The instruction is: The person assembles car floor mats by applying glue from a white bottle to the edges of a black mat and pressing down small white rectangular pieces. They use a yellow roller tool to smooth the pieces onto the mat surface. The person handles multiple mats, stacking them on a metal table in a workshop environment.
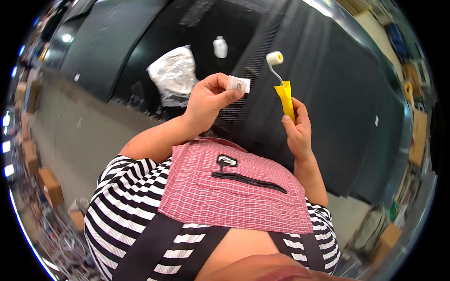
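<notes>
Between the thumb and fingers of my left hand (208, 100) is a small white label (239, 84) with dark print. My right hand (299, 124) grips a mini paint roller by its yellow handle (285, 100). The handle's upper end flares out in loose-looking yellow points. From it a bent metal rod rises to a short white roller head (274, 58), which points away from me. Both hands are raised above the dark work surface, a little apart from each other.
A crumpled clear plastic bag (174, 75) lies on the black-covered table (337, 93), left of my hands. Farther back stands a small white bottle (220, 47). A strip of dark mesh (234, 110) runs across the table. Cardboard boxes (50, 187) line the floor at the left.
</notes>
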`<state>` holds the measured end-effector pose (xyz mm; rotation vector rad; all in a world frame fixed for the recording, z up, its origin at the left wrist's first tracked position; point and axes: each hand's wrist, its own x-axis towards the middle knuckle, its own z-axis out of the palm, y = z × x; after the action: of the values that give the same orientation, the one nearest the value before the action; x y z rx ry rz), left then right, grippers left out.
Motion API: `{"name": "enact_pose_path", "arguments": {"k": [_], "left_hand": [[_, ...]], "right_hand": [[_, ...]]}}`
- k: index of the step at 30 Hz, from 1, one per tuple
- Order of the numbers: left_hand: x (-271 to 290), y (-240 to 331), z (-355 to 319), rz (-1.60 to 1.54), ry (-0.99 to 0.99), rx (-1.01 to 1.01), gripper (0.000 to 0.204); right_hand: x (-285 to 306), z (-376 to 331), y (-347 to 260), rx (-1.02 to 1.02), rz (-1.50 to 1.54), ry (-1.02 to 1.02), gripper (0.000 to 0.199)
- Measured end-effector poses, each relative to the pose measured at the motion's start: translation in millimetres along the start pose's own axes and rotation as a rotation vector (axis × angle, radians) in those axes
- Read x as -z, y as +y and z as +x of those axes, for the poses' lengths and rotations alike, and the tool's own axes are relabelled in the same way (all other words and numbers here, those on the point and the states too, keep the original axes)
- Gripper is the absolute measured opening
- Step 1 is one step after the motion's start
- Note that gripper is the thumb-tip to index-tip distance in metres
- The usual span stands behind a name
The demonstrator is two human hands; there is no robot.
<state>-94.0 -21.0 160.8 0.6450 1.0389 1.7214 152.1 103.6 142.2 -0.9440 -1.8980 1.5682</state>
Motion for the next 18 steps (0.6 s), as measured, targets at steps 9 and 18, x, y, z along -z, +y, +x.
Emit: {"name": "enact_pose_path", "arguments": {"k": [9,18], "left_hand": [[-52.3,-69.5,88.3,-0.041,-0.011,0.481,0.019],[-74.1,-77.9,111.3,-0.210,-0.054,0.579,0.017]], "right_hand": [[91.8,-55.4,82.4,0.070,-1.207,0.778,0.045],[12.5,27.9,-4.2,-0.012,0.382,0.416,0.028]]}}
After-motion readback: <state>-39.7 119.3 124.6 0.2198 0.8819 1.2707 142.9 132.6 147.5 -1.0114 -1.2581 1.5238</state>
